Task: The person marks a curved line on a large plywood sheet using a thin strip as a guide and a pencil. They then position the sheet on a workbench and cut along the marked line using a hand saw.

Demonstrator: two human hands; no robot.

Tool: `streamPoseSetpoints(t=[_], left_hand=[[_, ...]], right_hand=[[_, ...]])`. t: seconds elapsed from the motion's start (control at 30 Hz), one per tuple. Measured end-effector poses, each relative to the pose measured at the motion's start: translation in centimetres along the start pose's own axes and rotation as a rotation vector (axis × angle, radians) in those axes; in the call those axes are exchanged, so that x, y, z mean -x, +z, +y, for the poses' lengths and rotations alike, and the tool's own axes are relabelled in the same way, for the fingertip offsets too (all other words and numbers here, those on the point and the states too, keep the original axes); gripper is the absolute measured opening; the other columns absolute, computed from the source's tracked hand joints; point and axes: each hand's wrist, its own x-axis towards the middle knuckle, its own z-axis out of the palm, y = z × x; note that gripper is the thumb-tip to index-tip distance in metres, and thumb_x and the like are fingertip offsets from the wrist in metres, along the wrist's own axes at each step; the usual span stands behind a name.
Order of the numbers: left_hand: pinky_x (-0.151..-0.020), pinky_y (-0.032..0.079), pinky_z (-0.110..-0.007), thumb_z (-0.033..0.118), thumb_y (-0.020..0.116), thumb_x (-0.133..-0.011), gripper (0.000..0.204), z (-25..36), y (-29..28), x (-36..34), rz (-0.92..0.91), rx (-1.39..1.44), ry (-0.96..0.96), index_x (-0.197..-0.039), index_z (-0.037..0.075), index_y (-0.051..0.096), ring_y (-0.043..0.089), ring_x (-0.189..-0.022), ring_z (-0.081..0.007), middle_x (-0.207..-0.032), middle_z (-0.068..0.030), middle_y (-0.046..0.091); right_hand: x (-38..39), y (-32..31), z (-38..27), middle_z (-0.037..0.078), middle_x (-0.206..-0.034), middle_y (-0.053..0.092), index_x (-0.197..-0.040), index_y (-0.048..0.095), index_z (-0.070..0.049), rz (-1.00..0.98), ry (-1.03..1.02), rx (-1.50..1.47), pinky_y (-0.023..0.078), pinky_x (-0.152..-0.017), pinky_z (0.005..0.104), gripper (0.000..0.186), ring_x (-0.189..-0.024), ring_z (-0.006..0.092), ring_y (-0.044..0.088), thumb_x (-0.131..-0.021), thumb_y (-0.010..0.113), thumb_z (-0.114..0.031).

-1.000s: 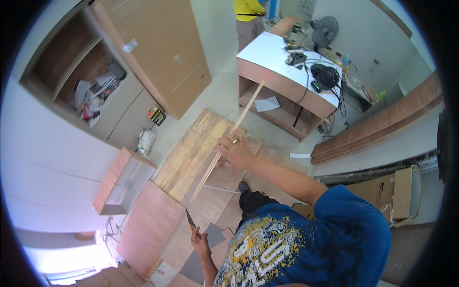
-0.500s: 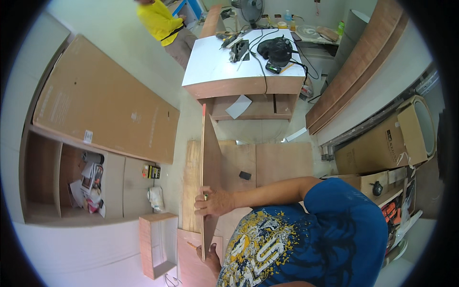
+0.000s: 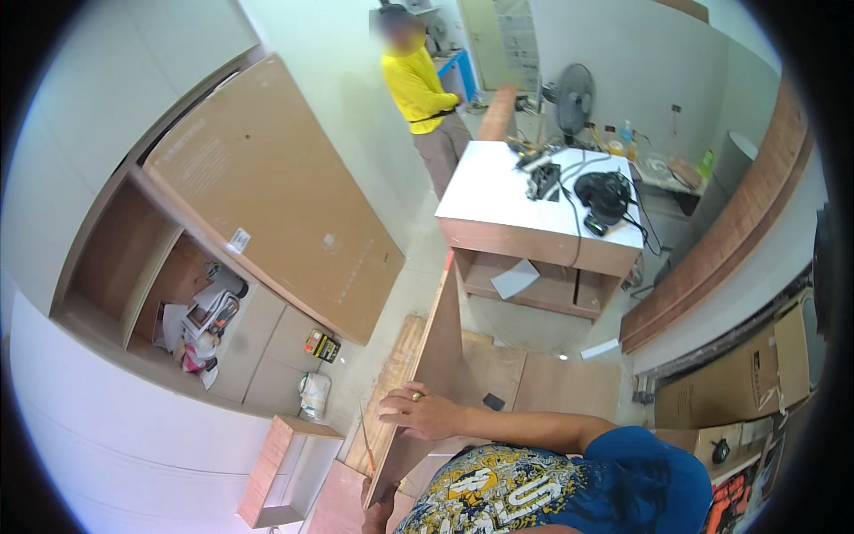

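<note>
A long plywood board (image 3: 425, 374) stands on its edge in front of me, slanting away towards the white-topped cabinet. My right hand (image 3: 420, 414), with a ring on one finger, is closed over the board's upper edge. At the near end, my left hand (image 3: 378, 512) grips the board low down, partly hidden behind it. A thin rod with an orange lower end (image 3: 370, 460) sticks up beside the left hand; I cannot tell whether the fingers hold it. Under the board lie flat wooden sheets (image 3: 569, 389) and a small dark block (image 3: 494, 402).
Power tools, cables and a black bag (image 3: 605, 196) lie on the white-topped cabinet (image 3: 480, 182). A person in yellow (image 3: 418, 89) stands behind it. A large cardboard box (image 3: 285, 196) leans left over open shelving (image 3: 107, 249). A wooden frame (image 3: 267, 463) stands near left; tall panels (image 3: 721, 240) lean right.
My view has lifted and tilted, bringing more of the far room and the person in yellow into sight. The board now slants more; both hands remain on it.
</note>
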Motion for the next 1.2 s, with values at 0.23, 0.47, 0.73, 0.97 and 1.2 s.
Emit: streamPoseSetpoints(t=[0.23,0.47,0.73,0.97,1.2], left_hand=[[-0.065,0.051,-0.041,0.025,0.084,-0.084,0.039,1.6,-3.3,-2.2,-0.062,0.014,-0.154,-0.096,-0.002,0.059,0.066,-0.073,-0.0332,-0.082,-0.0206,0.065],[-0.07,0.051,-0.04,0.02,0.078,-0.088,0.035,1.9,-4.7,-4.0,-0.191,0.179,-0.247,-0.105,-0.004,0.059,0.064,-0.08,-0.0293,-0.09,-0.0204,0.067],[-0.08,0.052,-0.04,0.013,0.072,-0.094,0.033,-6.1,-1.1,-7.1,-0.252,0.155,-0.229,-0.117,-0.009,0.061,0.064,-0.095,-0.025,-0.107,-0.0169,0.069],[-0.093,0.052,-0.04,0.011,0.074,-0.092,0.038,10.9,2.0,-15.1,-0.053,0.159,-0.1,-0.121,-0.01,0.06,0.064,-0.103,-0.0297,-0.116,-0.02,0.067],[-0.098,0.05,-0.04,0.011,0.077,-0.09,0.047,18.1,5.8,-18.1,0.022,-0.056,-0.224,-0.127,-0.011,0.058,0.064,-0.11,-0.0305,-0.125,-0.022,0.066]], right_hand=[[0.9,-1.0,1.5,0.015,-0.138,0.054,-0.128,0.059,-0.009,0.337,0.497,-0.187,0.04,-0.109,0.0466,0.043,-0.129,0.0356,0.051,-0.088,0.073,-0.019],[14.8,0.7,6.5,0.016,-0.103,0.07,-0.115,0.066,-0.002,0.187,1.188,-0.22,0.055,-0.081,0.0385,0.028,-0.089,0.0275,0.07,-0.093,0.065,-0.018],[22.3,2.7,8.5,0.015,-0.096,0.072,-0.109,0.068,0.0,0.049,1.238,-0.31,0.055,-0.077,0.0367,0.028,-0.083,0.024,0.071,-0.092,0.068,-0.021],[26.6,-3.5,18.0,0.018,-0.1,0.072,-0.112,0.068,-0.001,-0.135,1.097,-0.328,0.055,-0.082,0.0414,0.033,-0.091,0.0311,0.07,-0.088,0.07,-0.023],[38.7,-16.6,31.3,0.021,-0.128,0.061,-0.129,0.059,-0.001,0.154,1.308,-0.11,0.054,-0.084,0.0409,0.061,-0.095,0.0313,0.067,-0.085,0.079,-0.038]])
